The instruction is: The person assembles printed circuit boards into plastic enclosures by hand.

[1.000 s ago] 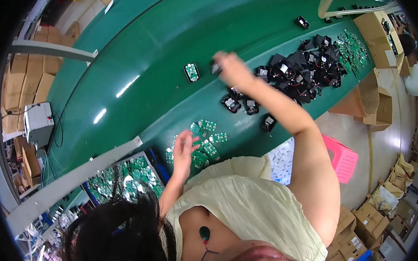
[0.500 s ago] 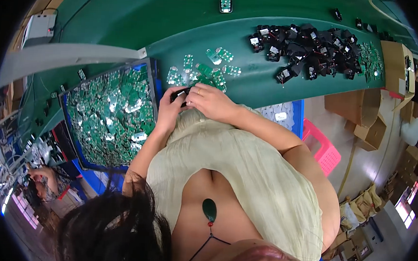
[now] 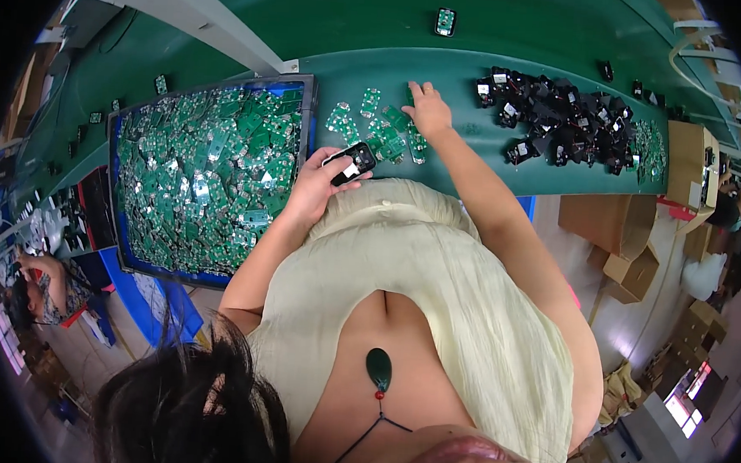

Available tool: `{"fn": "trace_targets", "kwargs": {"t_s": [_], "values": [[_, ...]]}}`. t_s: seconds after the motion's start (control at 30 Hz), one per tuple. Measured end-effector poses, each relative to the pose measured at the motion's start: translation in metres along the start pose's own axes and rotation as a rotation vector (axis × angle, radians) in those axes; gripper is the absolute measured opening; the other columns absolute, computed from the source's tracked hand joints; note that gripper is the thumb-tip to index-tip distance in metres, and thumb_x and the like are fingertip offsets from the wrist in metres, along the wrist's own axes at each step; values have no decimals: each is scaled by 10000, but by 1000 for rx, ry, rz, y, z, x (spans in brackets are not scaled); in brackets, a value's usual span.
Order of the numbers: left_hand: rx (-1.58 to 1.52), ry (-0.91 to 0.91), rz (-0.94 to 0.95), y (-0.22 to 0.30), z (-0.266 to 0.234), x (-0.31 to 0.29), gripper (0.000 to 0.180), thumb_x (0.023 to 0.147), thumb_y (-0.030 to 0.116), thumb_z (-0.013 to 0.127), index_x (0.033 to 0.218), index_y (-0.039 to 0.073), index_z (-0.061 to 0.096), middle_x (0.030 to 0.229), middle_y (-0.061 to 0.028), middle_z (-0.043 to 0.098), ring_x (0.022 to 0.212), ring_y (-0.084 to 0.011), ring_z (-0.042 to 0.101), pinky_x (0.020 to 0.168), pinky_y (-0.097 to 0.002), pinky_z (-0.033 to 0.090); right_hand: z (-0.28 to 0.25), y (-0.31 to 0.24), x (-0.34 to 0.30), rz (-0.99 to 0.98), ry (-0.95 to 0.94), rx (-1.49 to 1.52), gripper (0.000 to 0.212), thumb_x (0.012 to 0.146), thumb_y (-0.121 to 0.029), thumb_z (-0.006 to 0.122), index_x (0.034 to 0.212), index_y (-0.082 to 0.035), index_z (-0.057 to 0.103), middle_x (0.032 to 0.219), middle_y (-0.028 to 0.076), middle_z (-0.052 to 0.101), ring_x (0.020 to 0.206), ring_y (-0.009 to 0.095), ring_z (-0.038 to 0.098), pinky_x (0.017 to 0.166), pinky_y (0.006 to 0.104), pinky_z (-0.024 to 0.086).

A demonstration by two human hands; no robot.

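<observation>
In my left hand [image 3: 312,185] I hold a small black plastic case [image 3: 359,158], its inside facing up with a pale part showing; my thumb lies over it. My right hand [image 3: 430,113] reaches forward to the loose boards on the green bench, its fingertips closed on a small green circuit board [image 3: 410,93] that they mostly cover. Between my hands lies a loose group of green circuit boards [image 3: 386,137], some overlapping. Left of my left hand stands a dark-rimmed tray [image 3: 308,109] heaped with similar boards [image 3: 208,175].
A pile of black cases with wires [image 3: 564,116] sits on the bench [image 3: 468,157] at right, beside more small boards [image 3: 649,151]. One case holding a board [image 3: 445,21] stands farther back. Cardboard boxes [image 3: 613,217] are at right. A grey metal arm [image 3: 205,22] crosses the upper left.
My hands were together on the black case. The right hand has let go and moved forward and right to the boards; the left keeps the case, now tilted open side up. The view has shifted.
</observation>
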State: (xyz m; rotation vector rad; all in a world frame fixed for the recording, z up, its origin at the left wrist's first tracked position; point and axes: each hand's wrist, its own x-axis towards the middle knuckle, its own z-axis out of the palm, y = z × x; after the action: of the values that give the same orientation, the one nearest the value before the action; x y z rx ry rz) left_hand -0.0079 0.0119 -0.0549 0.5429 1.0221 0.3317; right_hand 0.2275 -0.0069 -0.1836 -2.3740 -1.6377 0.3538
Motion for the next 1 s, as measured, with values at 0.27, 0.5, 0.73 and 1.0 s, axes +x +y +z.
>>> {"fn": "trace_targets", "kwargs": {"t_s": [0.27, 0.5, 0.73, 1.0], "values": [[-45, -212, 22, 1, 18, -2, 180, 852, 96, 501, 992, -9, 461, 988, -171, 566, 848, -288, 613, 701, -315, 517, -26, -17, 21, 156, -207, 162, 337, 697, -143, 584, 996, -27, 478, 886, 172, 594, 850, 363, 577, 724, 399, 482], [110, -248, 287, 7, 33, 1, 198, 864, 92, 471, 1038, -3, 485, 946, -119, 571, 842, -260, 609, 735, -324, 507, -99, -69, -43, 327, -224, 1648, 105, 812, -109, 584, 877, -82, 505, 821, -10, 591, 774, 85, 536, 695, 254, 426], [504, -332, 315, 14, 36, -9, 150, 836, 46, 507, 979, 2, 525, 902, -64, 561, 707, -155, 573, 671, -245, 471, -133, -65, -80, 157, -275, 1235, 113, 795, -102, 606, 869, -63, 530, 821, -19, 535, 738, 61, 485, 652, 209, 392], [922, -342, 816, 7, 46, -31, 163, 804, 39, 543, 963, 9, 531, 934, -56, 526, 870, -120, 526, 797, -251, 415, -183, -61, -97, 48, -444, 913, 95, 826, -72, 569, 864, -17, 501, 685, -4, 548, 587, 52, 516, 499, 195, 418]]}}
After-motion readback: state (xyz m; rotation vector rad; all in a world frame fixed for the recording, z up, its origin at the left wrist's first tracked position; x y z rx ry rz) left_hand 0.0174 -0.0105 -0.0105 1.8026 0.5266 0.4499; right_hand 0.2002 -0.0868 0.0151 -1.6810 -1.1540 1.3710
